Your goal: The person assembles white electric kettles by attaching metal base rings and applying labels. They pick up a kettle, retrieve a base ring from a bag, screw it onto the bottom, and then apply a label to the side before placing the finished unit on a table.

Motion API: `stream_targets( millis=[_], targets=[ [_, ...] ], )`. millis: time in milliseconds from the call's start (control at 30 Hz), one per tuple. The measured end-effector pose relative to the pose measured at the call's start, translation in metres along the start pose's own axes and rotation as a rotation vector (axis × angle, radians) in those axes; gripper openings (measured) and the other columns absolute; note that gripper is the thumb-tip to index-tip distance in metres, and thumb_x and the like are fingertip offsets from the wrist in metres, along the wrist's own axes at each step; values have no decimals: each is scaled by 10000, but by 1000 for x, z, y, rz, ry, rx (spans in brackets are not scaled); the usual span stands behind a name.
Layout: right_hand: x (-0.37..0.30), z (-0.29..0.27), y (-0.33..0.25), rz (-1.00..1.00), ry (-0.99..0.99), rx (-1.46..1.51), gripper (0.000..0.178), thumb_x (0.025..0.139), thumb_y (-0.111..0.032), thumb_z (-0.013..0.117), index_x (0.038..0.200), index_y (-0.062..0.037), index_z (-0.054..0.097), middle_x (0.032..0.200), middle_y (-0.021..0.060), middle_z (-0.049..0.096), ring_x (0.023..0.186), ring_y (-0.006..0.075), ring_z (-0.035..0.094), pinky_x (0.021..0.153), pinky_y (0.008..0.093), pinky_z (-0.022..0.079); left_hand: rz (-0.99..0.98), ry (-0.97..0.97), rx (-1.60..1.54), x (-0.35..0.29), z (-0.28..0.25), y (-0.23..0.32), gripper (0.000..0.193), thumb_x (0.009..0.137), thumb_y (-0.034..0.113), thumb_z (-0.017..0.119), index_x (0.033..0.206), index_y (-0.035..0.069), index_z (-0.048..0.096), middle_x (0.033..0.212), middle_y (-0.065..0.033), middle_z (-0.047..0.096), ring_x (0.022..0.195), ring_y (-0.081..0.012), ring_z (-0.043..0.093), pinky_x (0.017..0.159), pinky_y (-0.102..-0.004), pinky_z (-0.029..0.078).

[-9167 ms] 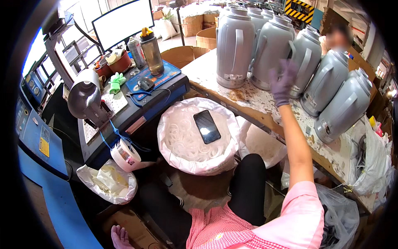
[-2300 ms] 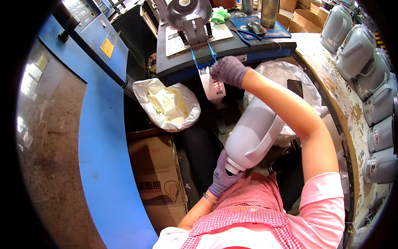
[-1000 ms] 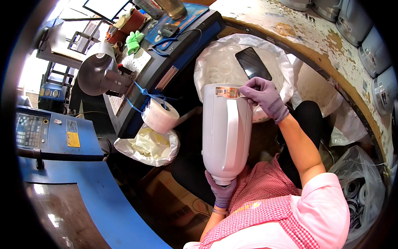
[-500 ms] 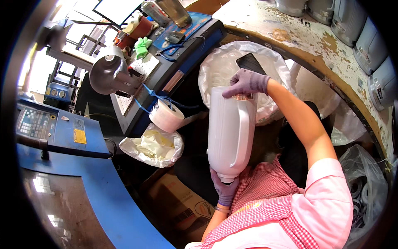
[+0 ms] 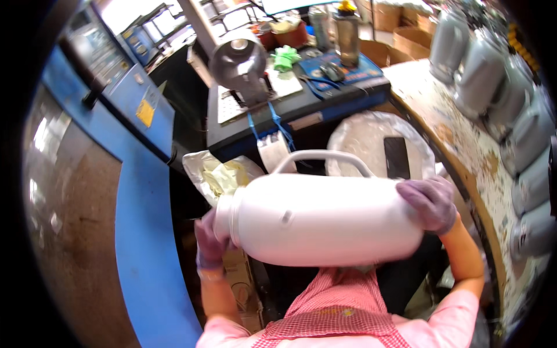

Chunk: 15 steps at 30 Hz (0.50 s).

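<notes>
Flask body: a large white plastic vacuum-flask shell (image 5: 325,220) is held lying sideways over the lap, its neck toward 9 o'clock, its base toward 3 o'clock, its carrying handle (image 5: 322,158) arched on top at 12 o'clock.
Left hand: the left hand (image 5: 210,243), in a purple glove, is clenched around the neck end; that grip is partly hidden behind the shell.
Right hand: the right hand (image 5: 429,203), also gloved, is cupped over the base end, fingers spread on the plastic.
Surroundings: a dark phone (image 5: 397,157) lies on a white bag-lined bin (image 5: 360,136) at 1 o'clock; grey flasks (image 5: 481,81) stand in a row on the stained worktop (image 5: 464,151) at 2 o'clock; a tape roll (image 5: 272,152) hangs at 12 o'clock.
Risk: the shell is smooth and held only at its ends — a slip of either glove would likely drop it toward the lap or floor.
Second risk: a swing of the base could knock the phone — it lies just beyond the right hand.
</notes>
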State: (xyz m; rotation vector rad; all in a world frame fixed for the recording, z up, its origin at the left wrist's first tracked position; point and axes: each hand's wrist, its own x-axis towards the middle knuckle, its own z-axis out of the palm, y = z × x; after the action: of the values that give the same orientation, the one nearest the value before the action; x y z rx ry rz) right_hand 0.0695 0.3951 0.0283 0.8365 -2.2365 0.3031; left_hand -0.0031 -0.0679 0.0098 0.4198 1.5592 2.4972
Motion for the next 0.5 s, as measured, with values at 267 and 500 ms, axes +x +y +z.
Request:
stream_targets(
  millis=[267,500],
  targets=[
    [-30,50,89,502,310,36,372,947,-271,618,1204,-3,637,996,120,686,842,210,673,729,303,539,496,407,1173,319,-21,28,818,788,453,785,1363,-60,511,1285,-264,566,1163,-291,574,959,-385,477],
    [161,81,146,973,442,948,309,959,-379,619,995,-77,668,691,11,590,548,103,527,483,253,410,245,624,593,439,-50,29,360,913,269,550,925,-67,679,708,-169,656,593,-315,678,547,-398,558]
  ],
)
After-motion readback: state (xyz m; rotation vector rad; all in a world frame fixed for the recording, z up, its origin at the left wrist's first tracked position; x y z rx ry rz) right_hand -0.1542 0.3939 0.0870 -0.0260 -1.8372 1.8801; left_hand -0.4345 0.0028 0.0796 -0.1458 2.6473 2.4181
